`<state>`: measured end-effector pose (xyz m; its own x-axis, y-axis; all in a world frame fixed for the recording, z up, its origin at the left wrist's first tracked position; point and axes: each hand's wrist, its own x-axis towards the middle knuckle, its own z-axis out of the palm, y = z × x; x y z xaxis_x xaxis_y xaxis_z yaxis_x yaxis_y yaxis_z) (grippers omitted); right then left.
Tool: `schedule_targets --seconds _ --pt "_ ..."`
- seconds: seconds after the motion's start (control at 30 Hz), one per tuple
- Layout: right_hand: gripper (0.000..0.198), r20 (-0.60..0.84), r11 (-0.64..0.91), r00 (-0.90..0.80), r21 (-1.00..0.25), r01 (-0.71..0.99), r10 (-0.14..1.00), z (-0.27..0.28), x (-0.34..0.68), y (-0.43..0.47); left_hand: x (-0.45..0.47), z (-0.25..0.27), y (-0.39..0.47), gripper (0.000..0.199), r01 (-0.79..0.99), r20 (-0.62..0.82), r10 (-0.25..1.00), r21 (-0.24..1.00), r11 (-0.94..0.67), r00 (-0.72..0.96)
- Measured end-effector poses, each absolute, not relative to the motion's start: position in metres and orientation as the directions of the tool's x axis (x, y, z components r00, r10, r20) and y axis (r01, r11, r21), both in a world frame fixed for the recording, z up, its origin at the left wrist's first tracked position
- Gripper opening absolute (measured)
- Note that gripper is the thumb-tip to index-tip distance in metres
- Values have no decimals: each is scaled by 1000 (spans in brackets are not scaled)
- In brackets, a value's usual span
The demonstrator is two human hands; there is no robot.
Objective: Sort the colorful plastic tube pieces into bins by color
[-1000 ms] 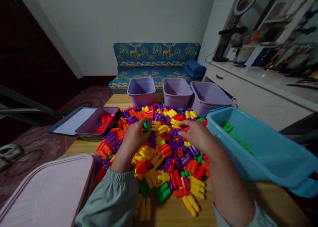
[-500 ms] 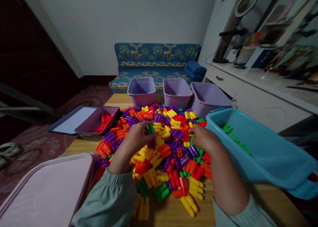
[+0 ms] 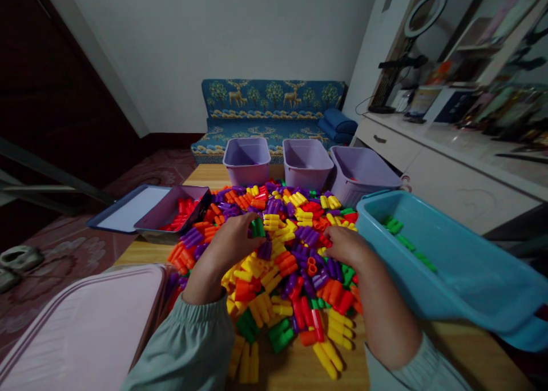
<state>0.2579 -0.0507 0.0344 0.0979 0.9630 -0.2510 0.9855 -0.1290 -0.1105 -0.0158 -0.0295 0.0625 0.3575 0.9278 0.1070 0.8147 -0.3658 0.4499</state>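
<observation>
A heap of toy building blocks, shaped like joined tubes in yellow, red, orange, purple and green, covers the middle of the wooden table. Over the heap's left part, my left hand pinches a green block between thumb and fingers. A purple block lies just below that thumb. My right hand reaches into the right side of the heap, its fingers curled and closed about a red block. Part of that red block is hidden by the fingers.
A blue bin holding several green blocks stands at right. Three purple bins line the far edge. At left sits an open box with red blocks. A pink lid is at near left. Behind are a patterned sofa and a white cabinet.
My right hand has shifted slightly lower in the heap, and a red block now shows at its fingertips. My left hand still holds the green block. The view has tilted up a little.
</observation>
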Motion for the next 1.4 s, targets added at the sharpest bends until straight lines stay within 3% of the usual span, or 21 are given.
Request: schedule_targets --seconds 0.1,0.17,0.27,0.37,0.47,0.53,0.6,0.67,0.8,0.9,1.03,1.13,1.2,1.27,1.33,1.4 --pt "13 -188 -126 84 -223 967 979 30 258 -48 -15 62 -29 50 796 102 927 483 -364 362" --pt "12 -182 -97 18 -434 896 983 27 255 -46 -14 61 -29 49 777 94 925 515 -361 367" --pt "39 -122 -46 -78 -776 629 989 27 245 -47 -14 60 -28 48 761 99 924 537 -363 370" --pt "66 -43 1 -98 -911 411 994 34 238 -49 -14 57 -27 51 755 115 922 542 -370 369" --pt "45 -50 -26 -29 -837 547 998 44 242 -50 -13 54 -27 50 749 142 917 536 -389 374" --pt "25 -78 -109 78 -595 796 994 50 249 -52 -11 53 -26 49 752 156 916 528 -394 371" --pt "11 -136 -193 158 -302 933 978 54 256 -55 -10 52 -26 48 757 154 917 523 -391 368" --pt "10 -208 -228 196 -143 963 958 56 260 -57 -10 52 -25 47 763 144 920 521 -383 363" --pt "34 -285 -203 167 -99 974 944 52 259 -58 -11 50 -25 49 760 145 925 533 -372 351" --pt "36 -313 -183 139 -117 976 939 45 258 -56 -11 49 -25 49 754 139 925 543 -370 354" --pt "21 -321 -158 105 -144 977 941 43 261 -53 -10 50 -25 50 757 123 930 548 -355 347" --pt "8 -207 -164 123 -192 968 971 51 260 -54 -8 53 -26 48 744 113 927 566 -355 357" --pt "11 -57 -159 148 -329 931 987 58 254 -56 -6 54 -27 46 726 121 924 585 -361 363" --pt "20 61 -84 142 -563 822 988 63 241 -58 -4 54 -28 45 703 130 921 610 -367 367" --pt "25 82 21 71 -790 612 994 63 222 -61 0 55 -29 46 662 125 913 651 -370 388" --pt "27 37 55 -55 -920 389 998 58 202 -62 5 56 -31 47 608 118 898 699 -378 423"
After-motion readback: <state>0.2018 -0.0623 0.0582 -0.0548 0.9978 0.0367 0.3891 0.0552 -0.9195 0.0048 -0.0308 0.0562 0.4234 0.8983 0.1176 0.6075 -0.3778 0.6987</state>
